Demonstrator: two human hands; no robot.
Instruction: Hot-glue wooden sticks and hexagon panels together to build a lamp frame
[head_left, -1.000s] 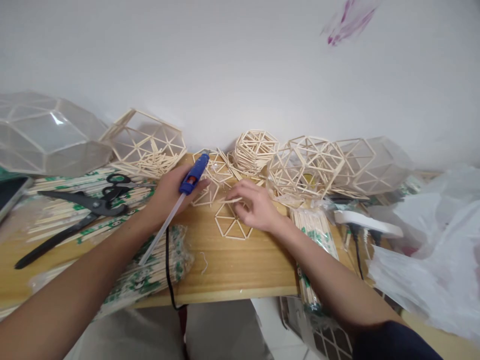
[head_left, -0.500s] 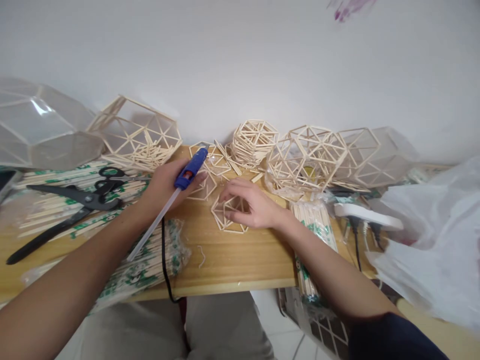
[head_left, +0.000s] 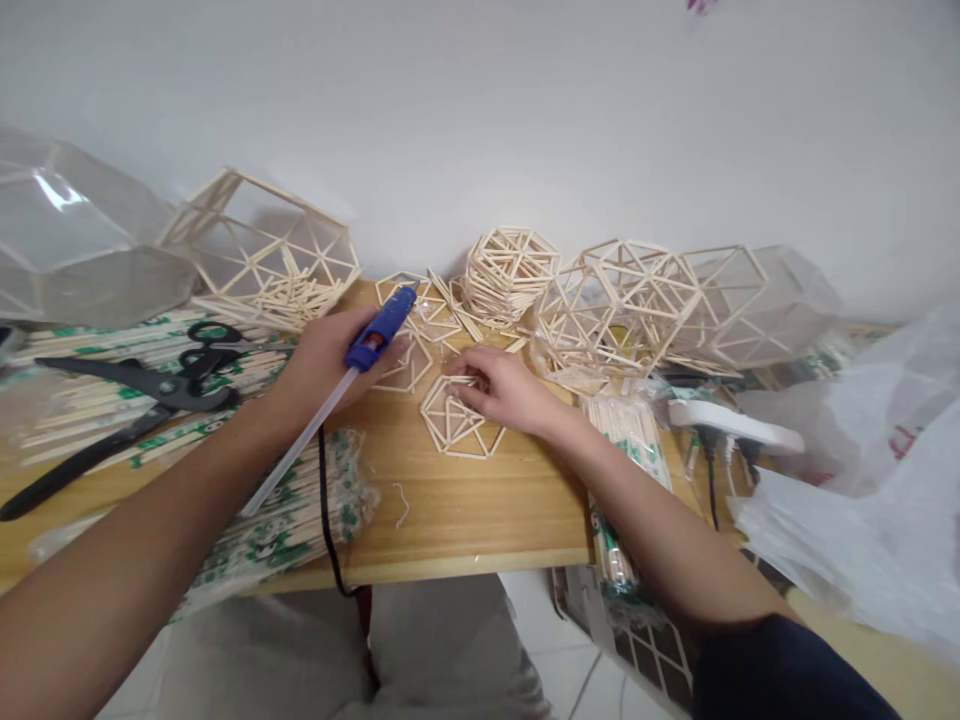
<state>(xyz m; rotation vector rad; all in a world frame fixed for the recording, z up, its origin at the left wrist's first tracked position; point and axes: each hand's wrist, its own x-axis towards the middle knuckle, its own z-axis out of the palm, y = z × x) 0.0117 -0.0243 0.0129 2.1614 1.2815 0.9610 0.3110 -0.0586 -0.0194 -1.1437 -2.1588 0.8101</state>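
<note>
While the left hand (head_left: 319,365) closes its grip around a blue glue gun (head_left: 377,335) at centre frame, the right hand (head_left: 504,392) rests loosely curled, fingertips pressing a flat hexagonal stick frame (head_left: 459,425) lying on the desk (head_left: 480,510) just right of the gun; black scissors (head_left: 142,395) lie at left.

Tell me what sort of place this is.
Probably a home craft bench. A pale wooden tabletop against a white wall holds geodesic wooden-stick frames and green-printed stick packets. The left hand grips a blue glue gun.
</note>
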